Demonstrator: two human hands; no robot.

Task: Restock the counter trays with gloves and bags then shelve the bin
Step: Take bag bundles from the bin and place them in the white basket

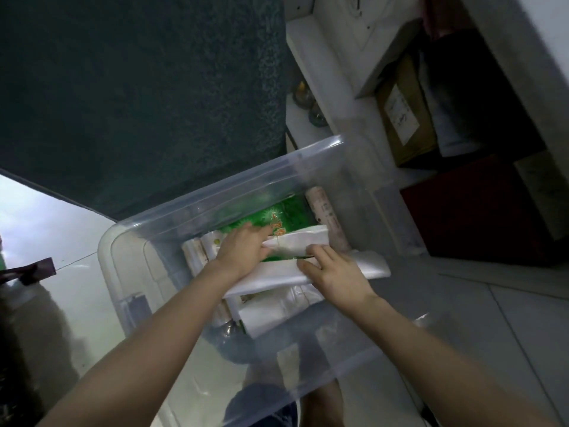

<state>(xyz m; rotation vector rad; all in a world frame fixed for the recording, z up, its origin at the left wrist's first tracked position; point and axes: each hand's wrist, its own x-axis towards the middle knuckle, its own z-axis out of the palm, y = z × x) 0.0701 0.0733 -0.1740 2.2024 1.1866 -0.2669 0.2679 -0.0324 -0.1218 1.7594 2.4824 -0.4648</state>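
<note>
The clear bin (215, 192) is right in front of the person, just beside the shelf (308, 50); both hands are down inside it; the bin is not on the shelf yet

The left hand (243, 248) lies flat with straight fingers and presses on the top of the white bags (271, 280); the right hand (332, 272) has its fingers and thumb curled on the edge of the same bags, so it looks like it is pinching them, but the view is a bit blurry; a green pack (277, 215) and a roll (324, 214) sit at the far end of the bin

The job now seems to be picking bags out; to do it well, hold the whole stack with both hands so it does not slide apart; lift it straight up over the wall of the bin; do not drag the green pack along with it; keep the bin level so it does not tip
</note>
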